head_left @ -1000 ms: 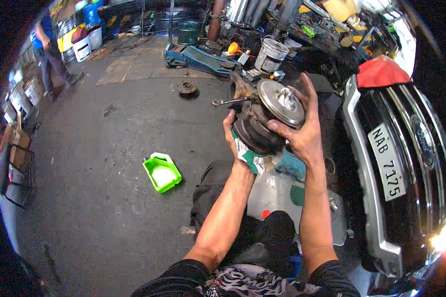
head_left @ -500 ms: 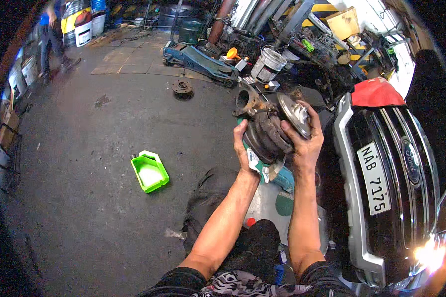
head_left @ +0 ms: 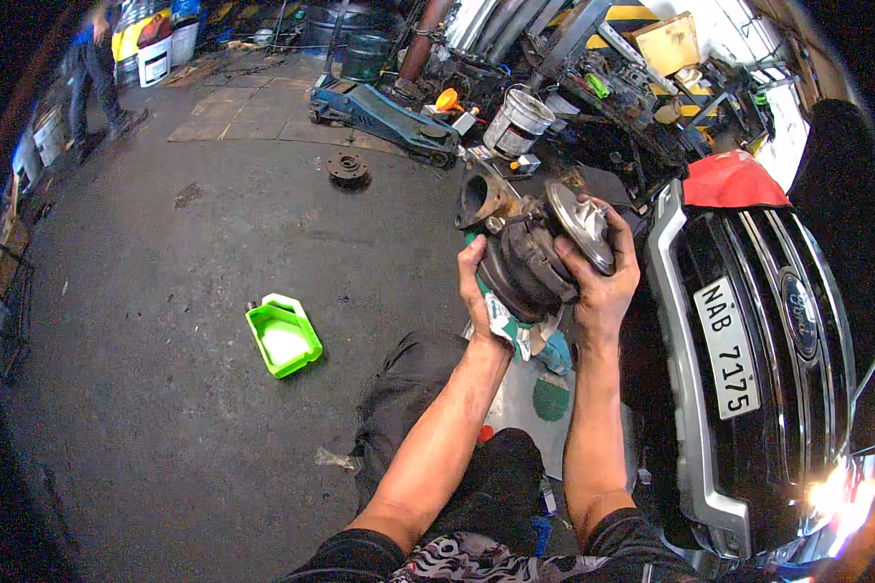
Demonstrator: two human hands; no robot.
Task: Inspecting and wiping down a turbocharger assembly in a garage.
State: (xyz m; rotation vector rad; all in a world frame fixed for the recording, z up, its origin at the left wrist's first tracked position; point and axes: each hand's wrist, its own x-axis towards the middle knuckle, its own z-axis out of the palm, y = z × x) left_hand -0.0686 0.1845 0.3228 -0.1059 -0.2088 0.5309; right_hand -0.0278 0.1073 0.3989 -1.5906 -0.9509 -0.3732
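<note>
Between my hands is a dark, greasy turbocharger (head_left: 523,260), raised in front of me above my lap. My left hand (head_left: 478,291) is closed round its left side, with a green and white rag (head_left: 508,325) between palm and housing. On the other side my right hand (head_left: 603,277) grips it by the round, silvery compressor-wheel end (head_left: 583,225), thumb across the near side and fingers behind the disc. A brownish open flange of the housing faces up and left. The underside is hidden by my hands and the rag.
A cut-open green plastic container (head_left: 284,336) and a round metal hub (head_left: 348,170) lie on the dark floor to the left. Ahead stand a blue floor jack (head_left: 384,121) and a white bucket (head_left: 518,121). A car's front grille (head_left: 763,311) borders the right; a person (head_left: 92,83) stands far left.
The view has shifted slightly, so the floor things sit a little further left. The turbocharger stays in both hands, its silvery disc turned slightly.
</note>
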